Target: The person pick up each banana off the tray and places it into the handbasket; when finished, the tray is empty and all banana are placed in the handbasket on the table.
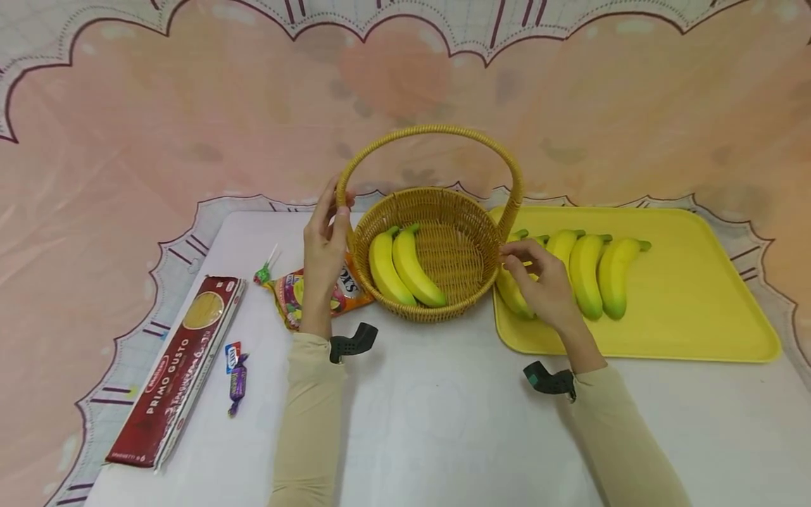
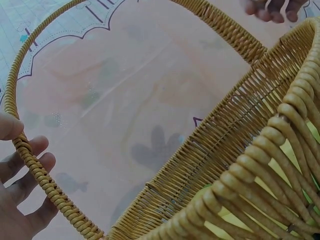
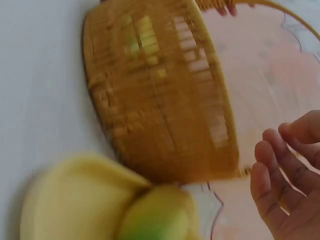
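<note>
A wicker basket (image 1: 426, 313) with a tall arched handle stands mid-table, holding two bananas (image 1: 415, 271) in its left half. My left hand (image 1: 326, 243) grips the left side of the handle (image 2: 42, 182), thumb on one side and fingers on the other. Beside the basket's right rim, my right hand (image 1: 541, 282) hovers over the near-left part of a yellow tray (image 1: 690, 282). Its fingers (image 3: 272, 172) are loosely bent and hold nothing. Several bananas (image 1: 586, 274) lie on that tray, the leftmost partly hidden by the right hand.
A colourful candy bag (image 1: 348, 289) lies partly under the left wrist and basket. A lollipop (image 1: 262, 273), a small purple-wrapped candy (image 1: 237, 384) and a red spaghetti packet (image 1: 177, 373) lie to the left. A patterned curtain (image 1: 253, 127) hangs behind the table.
</note>
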A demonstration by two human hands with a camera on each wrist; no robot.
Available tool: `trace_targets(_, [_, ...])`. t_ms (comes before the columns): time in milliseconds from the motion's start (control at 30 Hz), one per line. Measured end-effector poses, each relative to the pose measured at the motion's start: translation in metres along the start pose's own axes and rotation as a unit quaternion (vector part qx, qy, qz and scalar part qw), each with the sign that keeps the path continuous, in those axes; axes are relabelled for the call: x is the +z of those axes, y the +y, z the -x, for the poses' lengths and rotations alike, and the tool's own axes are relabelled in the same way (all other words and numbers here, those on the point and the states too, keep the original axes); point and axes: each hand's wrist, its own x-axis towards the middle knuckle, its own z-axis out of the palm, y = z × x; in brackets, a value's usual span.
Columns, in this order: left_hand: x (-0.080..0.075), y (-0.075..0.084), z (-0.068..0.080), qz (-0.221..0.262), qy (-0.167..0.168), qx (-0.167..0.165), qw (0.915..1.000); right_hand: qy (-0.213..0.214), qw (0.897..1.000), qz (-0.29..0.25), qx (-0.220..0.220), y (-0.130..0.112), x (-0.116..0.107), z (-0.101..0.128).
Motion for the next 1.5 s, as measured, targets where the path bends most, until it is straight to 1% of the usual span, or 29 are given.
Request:
trace_targets(100, [-0.001, 0.003, 0.001, 0.001, 0.001, -0.003, 1.0000, 0.020, 1.000, 0.011, -0.001, 0.007, -0.014, 0.005])
trace_targets(167, [-0.002, 0.008, 0.002, 0.000, 0.001, -0.011, 0.9999, 0.037, 0.999, 0.026, 0.002, 0.012, -0.024, 0.009])
trace_targets(300, [-0.001, 0.023, 0.005, -0.004, 0.000, -0.026, 0.9997, 0.070, 0.994, 0.078, 0.032, 0.023, -0.045, 0.017])
trace_targets(400, [0.000, 0.031, 0.006, -0.010, 0.000, -0.029, 0.9995, 0.098, 0.986, 0.125, 0.057, 0.031, -0.061, 0.022])
trace_targets(467, [-0.001, 0.032, 0.006, -0.012, 0.000, -0.028, 0.9995, 0.120, 0.979, 0.149, 0.070, 0.035, -0.071, 0.025])
trace_targets(567, [-0.001, 0.034, 0.007, -0.013, -0.001, -0.024, 0.9996, 0.159, 0.967, 0.162, 0.111, 0.040, -0.083, 0.028])
trace_targets(667, [-0.001, 0.033, 0.007, -0.012, -0.001, -0.023, 0.9996, 0.180, 0.955, 0.166, 0.168, 0.047, -0.094, 0.030])
trace_targets(733, [-0.001, 0.032, 0.008, -0.012, -0.001, -0.026, 0.9996, 0.172, 0.949, 0.168, 0.202, 0.052, -0.100, 0.032])
trace_targets(833, [0.000, 0.032, 0.008, -0.011, -0.002, -0.031, 0.9994, 0.126, 0.948, 0.167, 0.240, 0.062, -0.106, 0.035])
trace_targets(933, [0.001, 0.032, 0.008, -0.013, -0.002, -0.032, 0.9994, 0.071, 0.947, 0.161, 0.269, 0.070, -0.109, 0.038])
trace_targets(1033, [0.002, 0.032, 0.008, -0.014, -0.005, -0.029, 0.9995, 0.036, 0.946, 0.154, 0.283, 0.077, -0.110, 0.041])
trace_targets(1167, [0.003, 0.032, 0.008, -0.016, -0.010, -0.023, 0.9996, 0.021, 0.946, 0.155, 0.283, 0.080, -0.113, 0.046])
trace_targets(1333, [0.004, 0.031, 0.009, -0.018, -0.010, -0.019, 0.9996, 0.011, 0.947, 0.147, 0.285, 0.077, -0.116, 0.053])
trace_targets(1500, [0.004, 0.031, 0.009, -0.013, -0.011, -0.019, 0.9997, 0.019, 0.949, 0.132, 0.286, 0.068, -0.121, 0.062])
